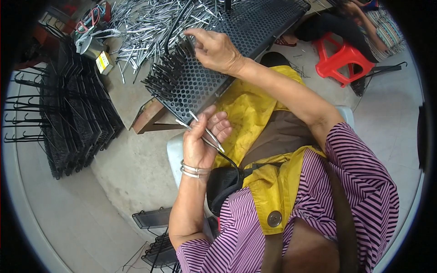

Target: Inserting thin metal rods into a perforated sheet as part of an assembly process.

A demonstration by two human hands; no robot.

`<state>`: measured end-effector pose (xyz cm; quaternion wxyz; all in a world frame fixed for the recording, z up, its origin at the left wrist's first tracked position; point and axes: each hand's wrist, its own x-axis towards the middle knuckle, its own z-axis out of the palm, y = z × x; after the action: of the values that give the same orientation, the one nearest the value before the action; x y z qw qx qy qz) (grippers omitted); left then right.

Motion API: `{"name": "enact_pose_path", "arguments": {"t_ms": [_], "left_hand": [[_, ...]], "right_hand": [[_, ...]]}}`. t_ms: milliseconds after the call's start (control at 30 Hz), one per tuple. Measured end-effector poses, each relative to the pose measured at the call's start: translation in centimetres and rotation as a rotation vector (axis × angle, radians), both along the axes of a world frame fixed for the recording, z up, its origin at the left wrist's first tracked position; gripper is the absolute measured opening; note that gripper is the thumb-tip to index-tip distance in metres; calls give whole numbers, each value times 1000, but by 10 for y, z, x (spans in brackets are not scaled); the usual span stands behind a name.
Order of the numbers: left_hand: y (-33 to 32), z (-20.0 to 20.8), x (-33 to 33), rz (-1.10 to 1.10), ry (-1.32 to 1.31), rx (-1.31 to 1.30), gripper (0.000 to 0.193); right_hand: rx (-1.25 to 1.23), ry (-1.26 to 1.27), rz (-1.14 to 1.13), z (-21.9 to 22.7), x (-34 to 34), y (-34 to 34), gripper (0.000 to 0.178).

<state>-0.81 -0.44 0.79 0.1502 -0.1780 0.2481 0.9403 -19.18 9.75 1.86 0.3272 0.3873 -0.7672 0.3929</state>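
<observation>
On the black perforated metal panel [261,29], short black rods [166,75] line the far edge's left end; thin silver rods [143,38] lie beyond, black mesh racks [75,107] left.

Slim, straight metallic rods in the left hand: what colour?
The rods are silvery grey; best seen in the head view.

So the black panel [259,29] is a long, flat thing punched all over with round holes, lying at a slant with a raised rim along its near side. A dense cluster of short, thin black pieces [166,75] sits on its left end, bunched toward the far edge and sticking up at messy angles. Just off the panel's near left corner, a couple of slim silver rods [213,137] are being held slantwise, close together. Beyond the panel's far side there's a big loose pile of similar silver rods [141,38], pointing every which way.
</observation>
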Motion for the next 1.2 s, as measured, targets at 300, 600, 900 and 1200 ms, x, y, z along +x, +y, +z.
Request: {"name": "enact_pose_path", "arguments": {"t_ms": [300,600,900,1200], "left_hand": [[0,1,0,-1,3,1,34],[1,2,0,-1,0,10,33],[-1,1,0,9,6,10,32],[0,4,0,4,-4,16,32]], "right_hand": [[-77,28,-3,1,0,4,19],[-87,-69,15,14,-13,-8,16],[154,-63,-7,11,-19,-7,12],[83,-190,-28,14,-15,-4,12]]}}
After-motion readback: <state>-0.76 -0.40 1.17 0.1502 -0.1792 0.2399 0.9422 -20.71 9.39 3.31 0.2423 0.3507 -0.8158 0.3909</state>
